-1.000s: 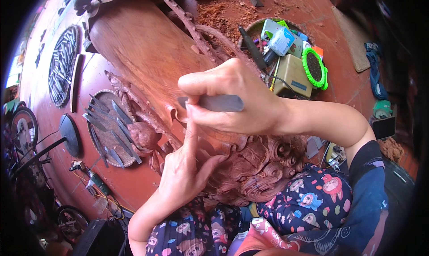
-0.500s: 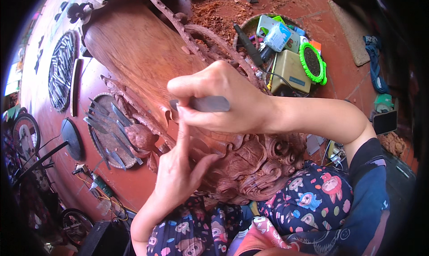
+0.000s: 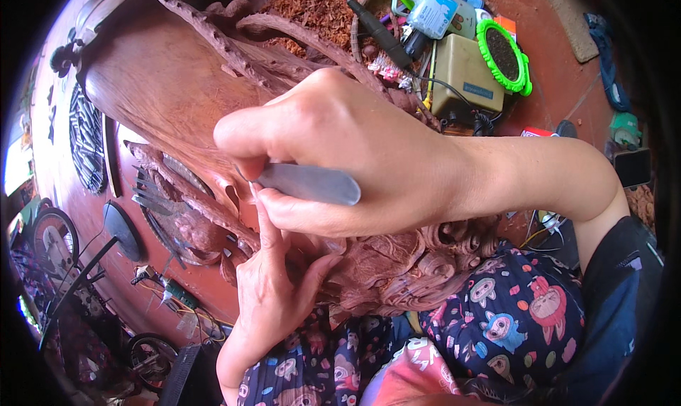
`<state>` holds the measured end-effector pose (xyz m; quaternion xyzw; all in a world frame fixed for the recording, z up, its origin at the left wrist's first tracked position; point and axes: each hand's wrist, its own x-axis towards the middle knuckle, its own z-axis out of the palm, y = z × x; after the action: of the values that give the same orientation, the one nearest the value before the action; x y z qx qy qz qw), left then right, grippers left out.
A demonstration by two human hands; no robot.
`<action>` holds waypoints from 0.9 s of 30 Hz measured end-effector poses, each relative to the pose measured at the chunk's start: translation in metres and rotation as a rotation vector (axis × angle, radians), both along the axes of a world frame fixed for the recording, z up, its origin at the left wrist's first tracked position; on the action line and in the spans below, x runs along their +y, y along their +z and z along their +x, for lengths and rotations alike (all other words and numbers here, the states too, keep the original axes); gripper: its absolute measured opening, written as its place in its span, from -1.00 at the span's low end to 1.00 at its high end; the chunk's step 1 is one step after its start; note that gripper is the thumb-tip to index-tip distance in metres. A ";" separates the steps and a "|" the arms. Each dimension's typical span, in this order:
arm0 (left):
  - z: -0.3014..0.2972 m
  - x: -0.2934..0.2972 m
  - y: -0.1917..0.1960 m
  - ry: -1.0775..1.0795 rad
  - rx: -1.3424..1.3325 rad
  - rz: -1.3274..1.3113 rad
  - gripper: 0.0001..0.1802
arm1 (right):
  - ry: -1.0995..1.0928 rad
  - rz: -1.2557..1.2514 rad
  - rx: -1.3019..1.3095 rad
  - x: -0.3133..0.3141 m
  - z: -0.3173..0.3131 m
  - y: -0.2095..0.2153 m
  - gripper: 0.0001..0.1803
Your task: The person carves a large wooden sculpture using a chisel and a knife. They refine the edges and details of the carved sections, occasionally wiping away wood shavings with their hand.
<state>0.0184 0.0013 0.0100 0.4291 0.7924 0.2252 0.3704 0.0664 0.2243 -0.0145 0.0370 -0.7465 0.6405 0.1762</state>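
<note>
A grey metal carving chisel (image 3: 308, 184) is gripped in my right hand (image 3: 347, 143), its rounded end sticking out across the palm side. Its working tip is mostly hidden by my fingers, close to the surface of a large reddish-brown wood carving (image 3: 152, 76). My left hand (image 3: 273, 285) rests low on the carving with the index finger stretched up to my right fingertips and the thumb held apart. Beneath both hands the carving changes from a smooth panel to deep curled relief (image 3: 418, 264). Knobbly carved branches (image 3: 213, 44) run along its edges.
Several slim metal tools lie on a round tray (image 3: 152, 193) left of the carving, with more in a round basket (image 3: 86, 143) beyond. At the far right stand a beige box (image 3: 464, 76) and a green-rimmed round dish (image 3: 504, 51). Wood shavings (image 3: 308, 9) litter the floor.
The whole view has shifted, and the carving and hands appear larger. The right hand still grips the chisel, and the left index finger stays against the right fingertips.
</note>
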 end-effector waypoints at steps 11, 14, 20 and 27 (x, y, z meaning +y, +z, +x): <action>-0.004 0.001 0.004 0.020 -0.006 0.048 0.05 | 0.041 0.104 -0.095 -0.008 -0.015 0.012 -0.91; -0.006 0.004 0.002 0.034 -0.053 0.108 0.06 | 0.000 0.127 -0.074 -0.008 -0.016 0.016 -0.88; -0.004 0.003 0.002 -0.005 0.033 0.078 0.14 | 0.043 0.125 -0.105 -0.008 -0.017 0.013 -0.88; -0.005 -0.001 -0.002 0.029 -0.027 0.134 0.04 | 0.088 0.179 -0.090 -0.008 -0.023 0.013 -0.90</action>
<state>0.0134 0.0002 0.0076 0.4383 0.7767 0.2888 0.3482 0.0439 0.2163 -0.0016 0.0565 -0.8055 0.5794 0.1102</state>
